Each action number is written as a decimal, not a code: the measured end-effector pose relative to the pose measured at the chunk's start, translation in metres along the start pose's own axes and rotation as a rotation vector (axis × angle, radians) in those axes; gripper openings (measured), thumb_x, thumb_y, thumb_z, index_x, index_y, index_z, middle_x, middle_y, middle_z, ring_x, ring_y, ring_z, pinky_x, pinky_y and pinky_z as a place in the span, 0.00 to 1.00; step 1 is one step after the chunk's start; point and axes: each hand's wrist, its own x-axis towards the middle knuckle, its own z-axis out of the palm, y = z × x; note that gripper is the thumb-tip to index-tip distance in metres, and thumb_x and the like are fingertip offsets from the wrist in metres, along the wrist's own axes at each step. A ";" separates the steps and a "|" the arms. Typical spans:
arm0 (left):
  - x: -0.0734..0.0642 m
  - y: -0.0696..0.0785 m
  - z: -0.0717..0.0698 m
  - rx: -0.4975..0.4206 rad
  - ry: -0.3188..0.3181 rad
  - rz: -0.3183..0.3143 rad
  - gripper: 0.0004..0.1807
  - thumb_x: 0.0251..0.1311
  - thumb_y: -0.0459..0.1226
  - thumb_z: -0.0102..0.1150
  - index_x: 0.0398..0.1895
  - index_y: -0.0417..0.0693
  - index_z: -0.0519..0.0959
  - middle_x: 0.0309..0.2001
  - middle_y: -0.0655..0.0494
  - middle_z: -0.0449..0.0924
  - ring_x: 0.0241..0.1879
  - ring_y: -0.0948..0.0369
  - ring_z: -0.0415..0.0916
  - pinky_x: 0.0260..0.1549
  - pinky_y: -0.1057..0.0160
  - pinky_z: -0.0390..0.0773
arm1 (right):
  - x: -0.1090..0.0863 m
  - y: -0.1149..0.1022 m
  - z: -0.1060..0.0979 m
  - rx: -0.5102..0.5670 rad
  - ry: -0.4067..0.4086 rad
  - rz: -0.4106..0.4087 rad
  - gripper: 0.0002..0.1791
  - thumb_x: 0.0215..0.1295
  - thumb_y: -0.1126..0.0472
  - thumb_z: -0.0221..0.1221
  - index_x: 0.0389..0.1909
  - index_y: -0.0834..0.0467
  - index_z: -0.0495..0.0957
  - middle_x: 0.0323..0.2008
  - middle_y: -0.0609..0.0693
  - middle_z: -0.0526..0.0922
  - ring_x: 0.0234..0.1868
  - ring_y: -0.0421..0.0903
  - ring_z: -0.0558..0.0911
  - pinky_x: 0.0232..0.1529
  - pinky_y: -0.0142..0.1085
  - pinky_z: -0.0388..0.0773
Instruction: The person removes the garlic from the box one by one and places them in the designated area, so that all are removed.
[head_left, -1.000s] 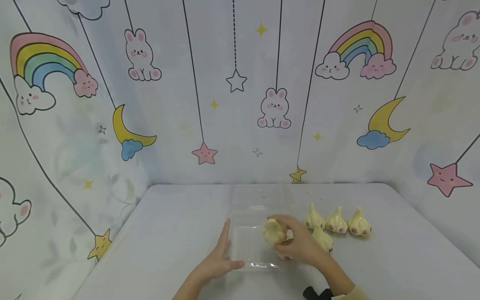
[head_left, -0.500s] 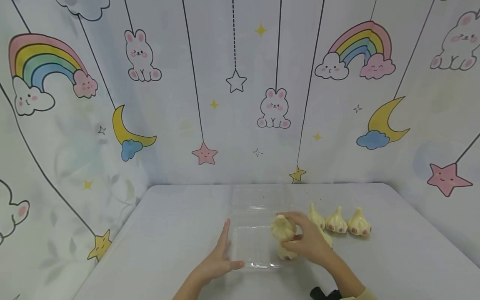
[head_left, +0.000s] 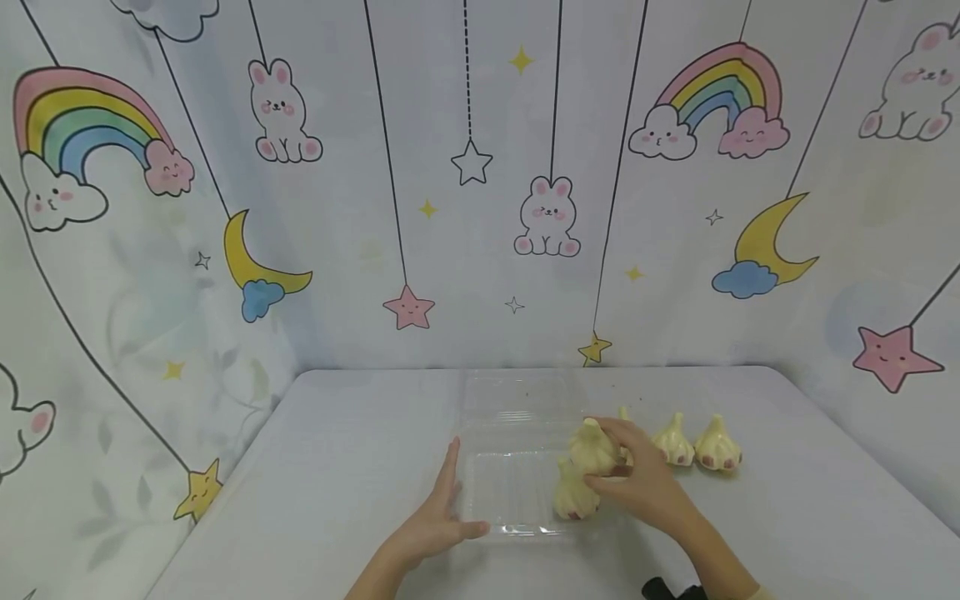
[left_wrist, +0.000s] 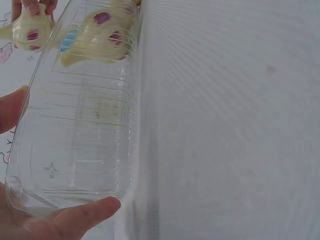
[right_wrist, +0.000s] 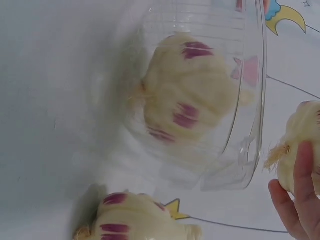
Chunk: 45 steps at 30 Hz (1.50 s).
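Observation:
A clear plastic box (head_left: pixel 504 492) sits mid-table with a garlic bulb (head_left: pixel 576 495) inside at its right end. My left hand (head_left: pixel 433 523) rests against the box's left side, fingers and thumb stretched straight along its corner; the left wrist view has the thumb (left_wrist: pixel 92 212) on the near wall. Pinched between the thumb and fingers of my right hand (head_left: pixel 651 485) is a second garlic bulb (head_left: pixel 592 448), raised over the box's back right corner. In the right wrist view this held bulb (right_wrist: pixel 300 150) shows its roots, apart from the bulb in the box (right_wrist: pixel 185 90).
Two garlic bulbs, one nearer (head_left: pixel 672 442) and one farther right (head_left: pixel 718 445), stand on the white table (head_left: pixel 337 467). Another bulb's stem (head_left: pixel 624 412) peeks out behind my right hand. The box's clear lid (head_left: pixel 517 393) lies opened back toward the patterned curtain (head_left: pixel 345 208).
My right hand has carried its garlic bulb right and slightly back, from over the box's middle to its right edge. The bulb in the box now shows more fully. My left hand stays put.

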 end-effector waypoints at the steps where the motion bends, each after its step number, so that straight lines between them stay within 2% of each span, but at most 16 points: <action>1: 0.000 0.000 0.000 -0.001 -0.001 0.000 0.64 0.45 0.31 0.66 0.70 0.56 0.24 0.70 0.42 0.20 0.63 0.30 0.39 0.52 0.31 0.56 | -0.001 0.001 -0.002 -0.007 0.004 0.000 0.36 0.41 0.70 0.70 0.56 0.64 0.69 0.54 0.59 0.68 0.49 0.50 0.69 0.38 0.32 0.80; 9: 0.000 -0.001 0.000 -0.009 0.001 -0.005 0.64 0.45 0.31 0.66 0.70 0.57 0.24 0.70 0.42 0.19 0.64 0.30 0.38 0.53 0.32 0.56 | -0.006 0.006 -0.016 -0.030 0.020 -0.007 0.38 0.43 0.69 0.70 0.59 0.60 0.67 0.59 0.60 0.65 0.55 0.56 0.67 0.38 0.31 0.80; 15: 0.000 0.000 0.000 -0.013 -0.005 -0.006 0.64 0.45 0.31 0.66 0.70 0.57 0.23 0.70 0.41 0.19 0.63 0.30 0.38 0.53 0.32 0.56 | -0.010 0.007 -0.025 -0.066 0.058 0.017 0.39 0.43 0.66 0.70 0.59 0.65 0.66 0.58 0.64 0.66 0.51 0.56 0.71 0.39 0.35 0.80; 18: 0.000 0.000 0.000 -0.008 -0.006 -0.005 0.64 0.45 0.31 0.66 0.70 0.56 0.23 0.69 0.40 0.19 0.63 0.30 0.38 0.52 0.32 0.56 | -0.012 0.008 -0.030 -0.077 0.061 0.039 0.39 0.44 0.64 0.70 0.59 0.65 0.65 0.59 0.64 0.65 0.54 0.60 0.68 0.39 0.36 0.80; 22: 0.000 0.000 0.000 -0.002 -0.007 -0.002 0.64 0.45 0.30 0.66 0.70 0.55 0.22 0.69 0.40 0.18 0.63 0.29 0.38 0.52 0.31 0.57 | -0.015 0.010 -0.036 -0.104 0.072 0.056 0.40 0.44 0.64 0.70 0.59 0.66 0.64 0.58 0.65 0.65 0.53 0.63 0.69 0.39 0.37 0.80; 30: 0.000 -0.001 -0.001 -0.008 -0.013 -0.007 0.64 0.46 0.33 0.66 0.70 0.57 0.23 0.70 0.41 0.19 0.63 0.30 0.39 0.53 0.32 0.56 | -0.021 0.016 -0.047 -0.189 0.096 0.102 0.40 0.44 0.60 0.71 0.59 0.66 0.64 0.56 0.63 0.66 0.48 0.56 0.70 0.37 0.33 0.80; 33: 0.000 0.000 -0.001 -0.006 -0.013 -0.002 0.64 0.46 0.33 0.66 0.70 0.56 0.23 0.70 0.40 0.19 0.63 0.29 0.39 0.53 0.32 0.56 | -0.022 0.020 -0.050 -0.209 0.113 0.086 0.40 0.43 0.60 0.71 0.58 0.67 0.65 0.55 0.64 0.67 0.48 0.58 0.71 0.36 0.33 0.81; 37: 0.000 -0.001 -0.001 -0.007 -0.011 0.003 0.64 0.46 0.33 0.66 0.70 0.57 0.24 0.70 0.41 0.19 0.63 0.30 0.39 0.53 0.32 0.56 | -0.024 0.024 -0.057 -0.224 0.117 0.078 0.41 0.43 0.61 0.71 0.58 0.69 0.64 0.55 0.67 0.67 0.51 0.66 0.71 0.36 0.35 0.81; 41: 0.001 -0.001 -0.001 -0.013 -0.003 -0.002 0.64 0.45 0.32 0.66 0.70 0.59 0.24 0.70 0.42 0.19 0.63 0.30 0.38 0.53 0.32 0.56 | -0.026 0.027 -0.065 -0.251 0.091 0.131 0.43 0.44 0.59 0.71 0.60 0.69 0.62 0.57 0.70 0.64 0.53 0.73 0.67 0.37 0.39 0.81; 45: 0.001 -0.001 0.000 -0.009 0.000 -0.003 0.64 0.45 0.32 0.66 0.70 0.58 0.24 0.70 0.41 0.20 0.63 0.30 0.39 0.53 0.32 0.56 | -0.027 0.031 -0.072 -0.301 0.075 0.183 0.44 0.43 0.57 0.71 0.60 0.67 0.62 0.56 0.71 0.64 0.50 0.72 0.70 0.36 0.39 0.81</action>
